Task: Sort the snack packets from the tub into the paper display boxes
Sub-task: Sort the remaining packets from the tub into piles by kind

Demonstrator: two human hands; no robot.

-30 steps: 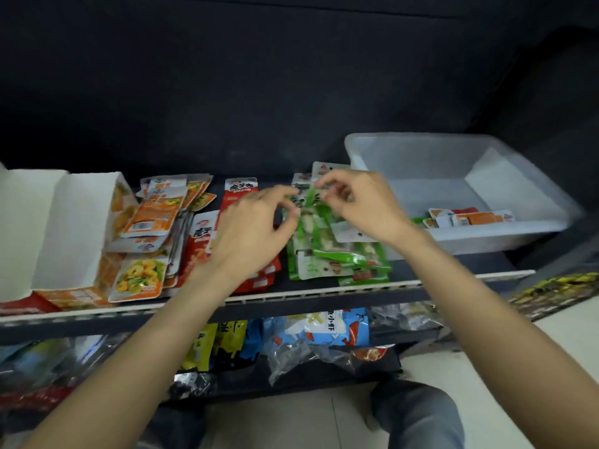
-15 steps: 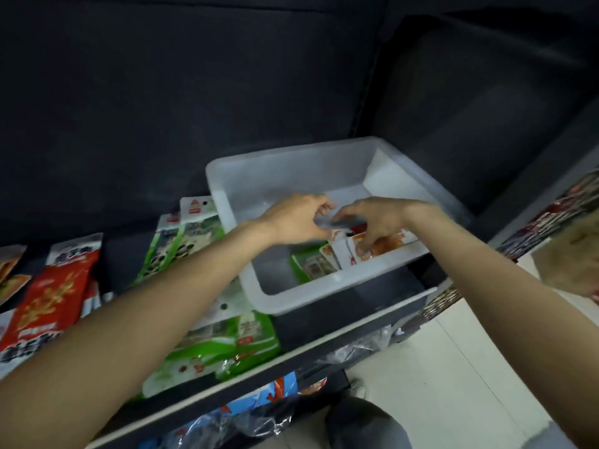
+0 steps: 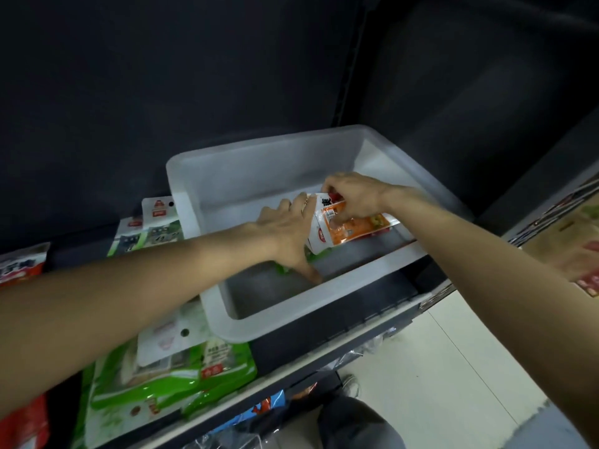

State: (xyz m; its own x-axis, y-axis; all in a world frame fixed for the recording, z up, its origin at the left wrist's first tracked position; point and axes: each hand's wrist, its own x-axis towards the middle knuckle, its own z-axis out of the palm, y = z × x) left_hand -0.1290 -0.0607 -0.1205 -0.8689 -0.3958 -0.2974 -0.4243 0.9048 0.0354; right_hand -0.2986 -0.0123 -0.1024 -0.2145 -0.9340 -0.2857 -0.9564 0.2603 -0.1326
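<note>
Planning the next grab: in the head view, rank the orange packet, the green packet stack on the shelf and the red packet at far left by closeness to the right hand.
1. orange packet: in the tub, gripped by the right hand.
2. green packet stack: on the shelf, left of the tub.
3. red packet: far left edge.
</note>
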